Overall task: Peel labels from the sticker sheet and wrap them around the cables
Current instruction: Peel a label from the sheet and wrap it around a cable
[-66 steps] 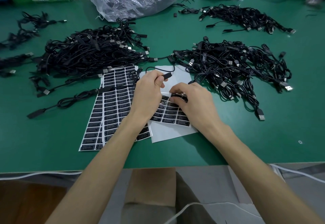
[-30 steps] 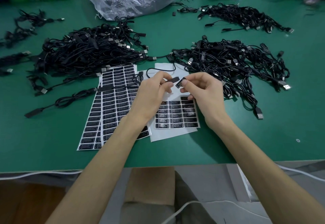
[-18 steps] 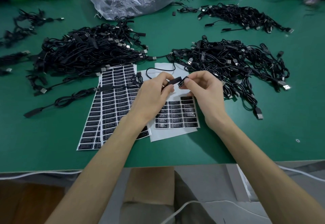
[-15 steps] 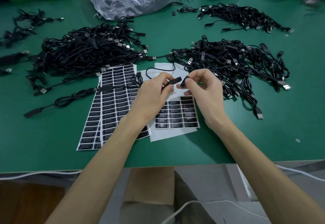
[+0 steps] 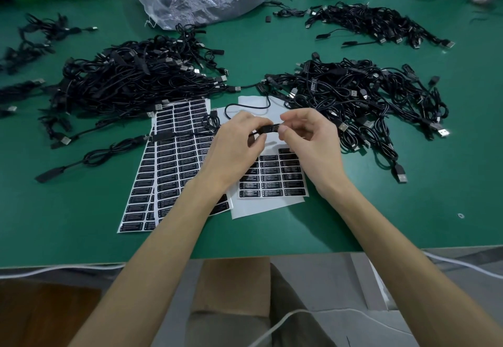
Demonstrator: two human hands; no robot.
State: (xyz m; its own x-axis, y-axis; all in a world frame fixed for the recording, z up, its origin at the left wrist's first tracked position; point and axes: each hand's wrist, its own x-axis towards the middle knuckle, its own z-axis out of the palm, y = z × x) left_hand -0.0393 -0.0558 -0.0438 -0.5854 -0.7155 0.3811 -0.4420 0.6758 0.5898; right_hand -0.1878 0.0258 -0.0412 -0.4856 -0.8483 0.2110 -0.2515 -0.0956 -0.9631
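While the left hand (image 5: 234,146) pinches a thin black cable with a small rectangular inline block (image 5: 265,129) between thumb and curled fingers, the right hand (image 5: 313,142) pinches a black printed label (image 5: 275,128) against that block's right end, its other fingers loosely curled. Both hands hover just above the white sticker sheet with rows of black labels (image 5: 268,206). It lies flat on the green counter (image 5: 408,210), overlapping fuller sheets (image 5: 174,164) on its left. Beyond the sheets lie 2 tangled heaps of black USB cables, 1 at the left (image 5: 130,80) and 1 at the right (image 5: 353,96). The held cable loops back over the white sheet toward the right heap.
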